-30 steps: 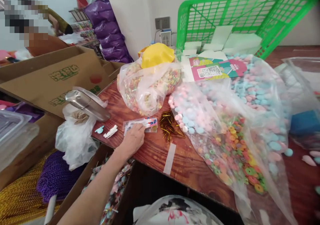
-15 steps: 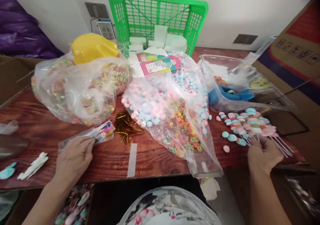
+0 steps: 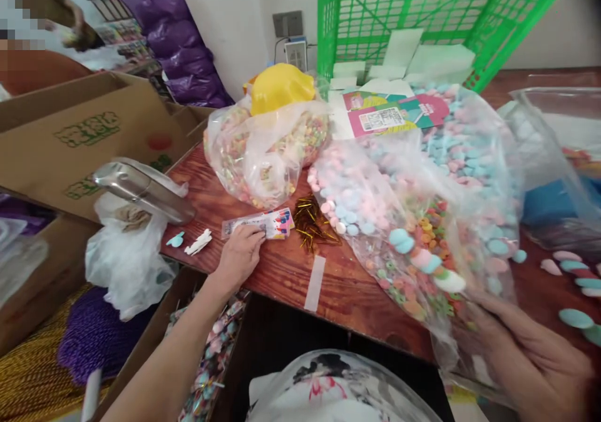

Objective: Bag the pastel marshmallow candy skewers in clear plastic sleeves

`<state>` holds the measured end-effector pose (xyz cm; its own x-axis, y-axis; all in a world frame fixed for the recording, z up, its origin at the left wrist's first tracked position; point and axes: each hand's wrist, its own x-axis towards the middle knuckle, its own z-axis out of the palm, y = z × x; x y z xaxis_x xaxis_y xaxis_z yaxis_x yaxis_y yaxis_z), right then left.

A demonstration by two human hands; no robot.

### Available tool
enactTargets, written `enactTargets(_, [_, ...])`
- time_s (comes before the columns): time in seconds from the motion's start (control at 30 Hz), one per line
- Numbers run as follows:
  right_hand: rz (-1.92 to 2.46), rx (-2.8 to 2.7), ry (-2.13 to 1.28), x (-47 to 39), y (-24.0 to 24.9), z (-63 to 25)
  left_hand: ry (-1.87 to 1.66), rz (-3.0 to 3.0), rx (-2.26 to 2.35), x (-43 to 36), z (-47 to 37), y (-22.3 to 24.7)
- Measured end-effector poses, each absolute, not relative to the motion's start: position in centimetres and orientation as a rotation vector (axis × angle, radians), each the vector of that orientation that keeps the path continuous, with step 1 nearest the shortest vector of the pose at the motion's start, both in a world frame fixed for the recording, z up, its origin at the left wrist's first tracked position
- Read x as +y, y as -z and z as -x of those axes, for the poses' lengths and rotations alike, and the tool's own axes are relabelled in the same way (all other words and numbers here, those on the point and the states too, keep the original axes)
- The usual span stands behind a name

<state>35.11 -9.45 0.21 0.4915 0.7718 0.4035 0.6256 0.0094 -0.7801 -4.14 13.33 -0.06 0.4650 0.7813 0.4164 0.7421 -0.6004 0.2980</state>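
Note:
My left hand [image 3: 241, 253] rests on a flat stack of clear printed plastic bags [image 3: 279, 223], its fingers bent and pressed together on the top one. Slightly blurred, my right hand [image 3: 521, 353] grips a candy skewer [image 3: 425, 260] with pink, blue and white pieces, its stick hidden by the fingers. The skewer is over a clear bag of pink and blue candies [image 3: 357, 190] and ring candies [image 3: 429, 231]. A pile of gold twist ties [image 3: 312, 221] lies right of the printed bags. More candy pieces [image 3: 575, 317] lie at the right edge.
A green basket [image 3: 328, 27] stands behind the candy bags, with a printed card [image 3: 382, 118] before it. At left are a steel flask [image 3: 143, 190], white sticks [image 3: 198, 242] and a cardboard box [image 3: 61, 140]. Below the table edge sits a box of wrapped skewers [image 3: 213, 353].
My right hand has lifted a candy skewer from the group at the right and brought it left over the candy bag. My left hand stays on the printed bags. The view has turned left.

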Motion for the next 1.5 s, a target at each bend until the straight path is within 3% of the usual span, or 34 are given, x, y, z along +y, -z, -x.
enactTargets(0.2, [1.461,-1.546,-0.270,-5.5,-2.4,-31.9,-0.998,-2.473,1.320,12.4,2.6,-1.9])
enactTargets(0.43, [1.368,-1.719,-0.195,-3.9,-5.4,-33.2,-1.075,-2.175,0.882,9.1,-3.5,-4.5])
enactTargets(0.6, [1.313,-2.040,-0.117,-3.7,-8.1,-35.2,-1.132,-2.251,0.696,8.5,-5.5,-4.1])
enactTargets(0.77, [1.312,-2.125,-0.117,-4.3,-9.6,-37.5,-0.971,-2.443,0.608,8.6,-6.3,-2.5])
enactTargets(0.93, [1.412,-1.949,-0.106,-5.8,-8.2,-38.8,-0.810,-2.534,0.603,8.0,-6.9,-0.6])
enactTargets(1.23, [1.520,-1.642,-0.329,-9.2,-2.2,-37.0,-0.860,-2.232,0.691,7.6,-7.0,-0.2])
enactTargets(1.5, [1.479,-1.624,-0.251,-8.6,-2.2,-35.0,-0.937,-1.933,0.741,7.0,-7.3,-0.1])
